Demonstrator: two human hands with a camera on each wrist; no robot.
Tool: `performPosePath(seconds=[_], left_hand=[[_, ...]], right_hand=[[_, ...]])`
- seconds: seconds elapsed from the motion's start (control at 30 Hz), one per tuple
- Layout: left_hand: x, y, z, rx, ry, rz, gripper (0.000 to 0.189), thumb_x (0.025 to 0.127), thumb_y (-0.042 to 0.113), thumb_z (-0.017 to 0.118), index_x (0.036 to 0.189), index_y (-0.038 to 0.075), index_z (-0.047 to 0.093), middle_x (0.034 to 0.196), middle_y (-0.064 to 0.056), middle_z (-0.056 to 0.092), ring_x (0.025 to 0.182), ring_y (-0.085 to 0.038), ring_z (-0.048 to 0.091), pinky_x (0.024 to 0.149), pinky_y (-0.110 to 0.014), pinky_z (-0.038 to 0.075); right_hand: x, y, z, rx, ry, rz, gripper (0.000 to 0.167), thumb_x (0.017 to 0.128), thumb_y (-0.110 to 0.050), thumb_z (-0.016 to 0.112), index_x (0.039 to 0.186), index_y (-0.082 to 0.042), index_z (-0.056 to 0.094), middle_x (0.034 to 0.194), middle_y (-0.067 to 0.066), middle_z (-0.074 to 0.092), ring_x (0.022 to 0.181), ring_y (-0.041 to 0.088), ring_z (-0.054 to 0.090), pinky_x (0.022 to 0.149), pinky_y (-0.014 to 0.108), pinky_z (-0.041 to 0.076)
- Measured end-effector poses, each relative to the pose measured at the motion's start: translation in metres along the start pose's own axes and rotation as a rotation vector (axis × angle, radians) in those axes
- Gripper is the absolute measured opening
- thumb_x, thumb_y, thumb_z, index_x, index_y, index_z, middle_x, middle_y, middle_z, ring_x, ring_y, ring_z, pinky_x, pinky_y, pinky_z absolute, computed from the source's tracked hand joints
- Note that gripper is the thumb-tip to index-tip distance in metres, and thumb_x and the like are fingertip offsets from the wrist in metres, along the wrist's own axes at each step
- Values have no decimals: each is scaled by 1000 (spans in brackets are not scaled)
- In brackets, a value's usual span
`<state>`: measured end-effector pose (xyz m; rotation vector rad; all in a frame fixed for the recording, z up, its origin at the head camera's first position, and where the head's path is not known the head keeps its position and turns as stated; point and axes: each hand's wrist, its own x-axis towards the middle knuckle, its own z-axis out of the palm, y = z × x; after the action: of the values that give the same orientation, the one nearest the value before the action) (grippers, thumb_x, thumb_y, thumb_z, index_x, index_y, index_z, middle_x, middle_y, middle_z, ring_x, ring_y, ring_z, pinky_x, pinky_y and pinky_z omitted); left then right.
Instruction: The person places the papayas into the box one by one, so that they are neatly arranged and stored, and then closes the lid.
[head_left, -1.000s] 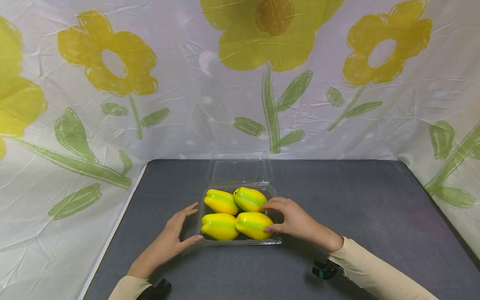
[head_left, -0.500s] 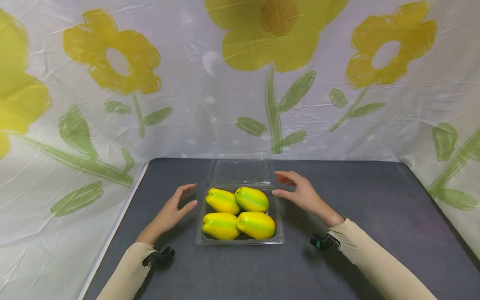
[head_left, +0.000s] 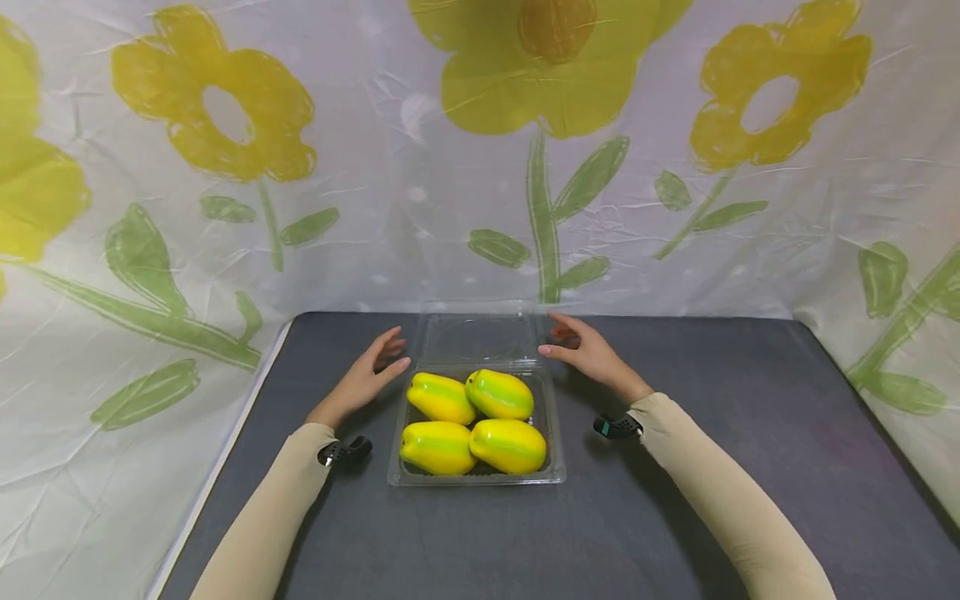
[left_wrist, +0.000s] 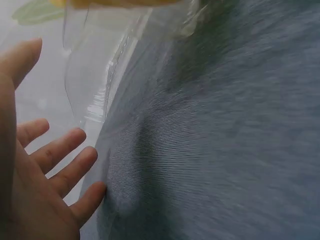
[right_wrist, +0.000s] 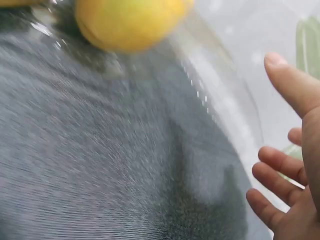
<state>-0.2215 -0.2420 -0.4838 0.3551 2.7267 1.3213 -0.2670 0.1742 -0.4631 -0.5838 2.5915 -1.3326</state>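
Note:
Several yellow-green fruits, shaped like mangoes or papayas, lie in two rows in a clear plastic clamshell box. Its transparent lid is tipped back at the far side. My left hand hovers beside the lid's left edge, thumb and fingers spread and holding nothing. On the other side, my right hand is near the lid's right edge, also with nothing in it. Both wrist views show the fingers apart and relaxed, with the clear lid near the left hand's fingertips and a fruit at the top of the right wrist view.
A dark grey cloth covers the table. Behind it hangs a white curtain printed with yellow flowers. Each wrist wears a black strap, the right one and the left one.
My right hand has left the front right fruit and moved back to the lid's right side. My left hand has moved from the box's left edge up beside the lid. Fruits and box stay put.

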Motion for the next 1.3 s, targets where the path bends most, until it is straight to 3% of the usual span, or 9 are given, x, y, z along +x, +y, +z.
performPosePath(seconds=[0.27,0.5,0.9,1.13,1.3], left_hand=[[22,-6,-3,-26,-48,-69,76,99,51,52,160,22,15,157,-14,39,143,-38,38,114,-63,32],[32,-14,0,-21,-91,-52,74,99,50,54,159,26,19,158,-13,37,146,-36,34,118,-58,28],[34,-21,3,-19,-86,-7,67,101,39,55,158,22,25,157,-16,39,145,-38,34,118,-61,27],[33,-11,3,-4,-103,-11,65,104,27,51,159,11,20,159,-23,33,146,-44,29,117,-64,25],[32,-10,0,-19,-97,-5,67,102,35,54,159,19,22,157,-17,38,145,-40,34,117,-62,28]], right_hand=[[21,16,1,20,-31,23,77,94,-42,65,157,-18,28,146,19,48,131,38,50,109,56,41],[27,23,5,56,-74,38,77,96,-44,61,158,-17,25,153,18,40,140,36,41,115,55,34],[28,25,8,67,-90,11,72,98,-40,60,157,-17,27,155,16,38,141,35,39,117,55,31],[28,23,6,76,-82,29,73,97,-42,61,157,-18,28,154,16,40,141,35,40,117,55,32],[27,22,5,69,-79,26,74,96,-42,62,157,-18,28,153,16,42,140,34,41,116,54,33]])
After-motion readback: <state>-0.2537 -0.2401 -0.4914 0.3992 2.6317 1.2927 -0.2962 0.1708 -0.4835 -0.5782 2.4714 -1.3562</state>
